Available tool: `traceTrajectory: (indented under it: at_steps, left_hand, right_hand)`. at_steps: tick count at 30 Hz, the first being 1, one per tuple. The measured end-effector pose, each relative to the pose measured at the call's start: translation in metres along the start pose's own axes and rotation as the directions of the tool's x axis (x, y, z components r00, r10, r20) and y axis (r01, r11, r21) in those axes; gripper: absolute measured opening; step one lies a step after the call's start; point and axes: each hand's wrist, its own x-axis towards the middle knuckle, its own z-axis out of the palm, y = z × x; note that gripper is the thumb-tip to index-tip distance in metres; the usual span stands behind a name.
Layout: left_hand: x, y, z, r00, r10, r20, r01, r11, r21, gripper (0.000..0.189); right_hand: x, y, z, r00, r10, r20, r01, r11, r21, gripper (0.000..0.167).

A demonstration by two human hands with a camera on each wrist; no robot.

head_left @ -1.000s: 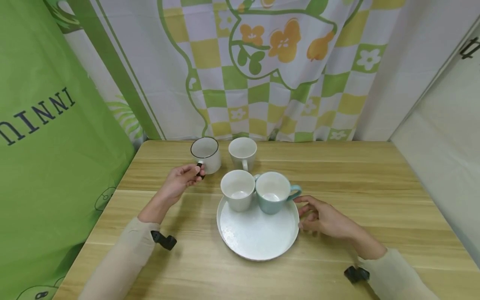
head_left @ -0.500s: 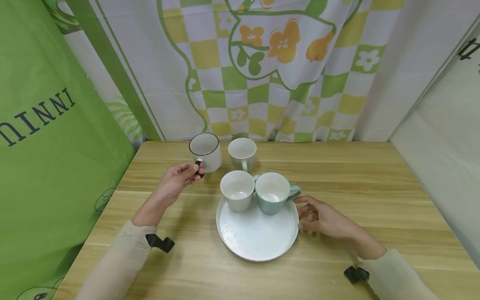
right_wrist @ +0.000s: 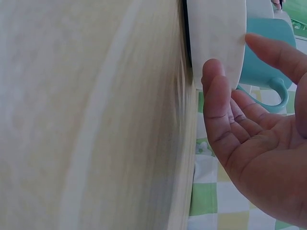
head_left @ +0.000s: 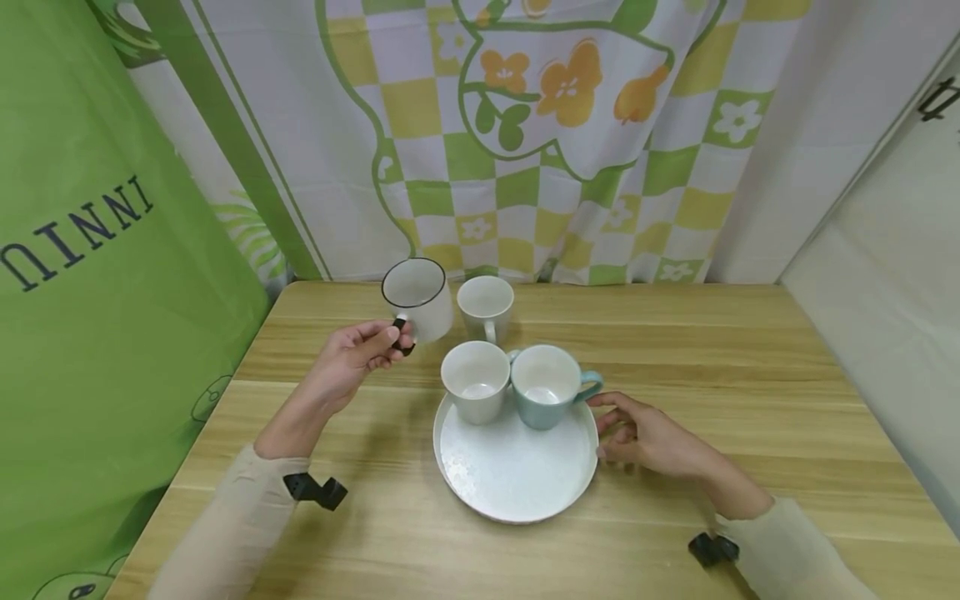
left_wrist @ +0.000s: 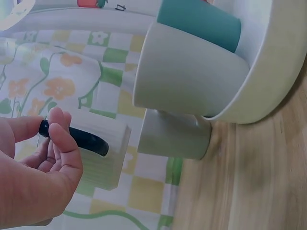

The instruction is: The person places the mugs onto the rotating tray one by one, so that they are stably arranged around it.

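My left hand [head_left: 348, 367] pinches the black handle [left_wrist: 88, 141] of a white mug [head_left: 432, 320] with a dark rim. In the left wrist view that mug hangs clear of the wooden table, slightly tilted. A round white tray [head_left: 517, 483] carries a pale grey mug [head_left: 478, 407] and a teal mug [head_left: 542, 410] side by side at its far half. My right hand [head_left: 660, 437] is at the tray's right edge, its loosely bent fingers [right_wrist: 216, 88] against the outer wall, close below the teal mug's handle [right_wrist: 278, 98].
Another light mug [head_left: 472, 319] stands on the wooden table [head_left: 675, 350] behind the tray, handle toward me. A patterned curtain [head_left: 495, 183] hangs along the back edge. Green fabric [head_left: 97, 333] borders the left side, and a pale wall [head_left: 892, 233] the right.
The dark-rimmed mug has risen from the table in my left hand and shifted slightly right, tilting a little. My right hand, the tray and the other mugs have stayed put.
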Motion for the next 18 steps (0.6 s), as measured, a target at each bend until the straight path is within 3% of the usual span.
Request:
traceTrajectory:
  at_steps: [18]
  left_hand:
    - [-0.016,0.019,0.018,0.997,0.03,0.066,-0.032,0.999,0.032,0.038]
  right_hand:
    - [0.0,0.001,0.0,1.0,0.003,-0.005,-0.003,1.0,0.004,0.07]
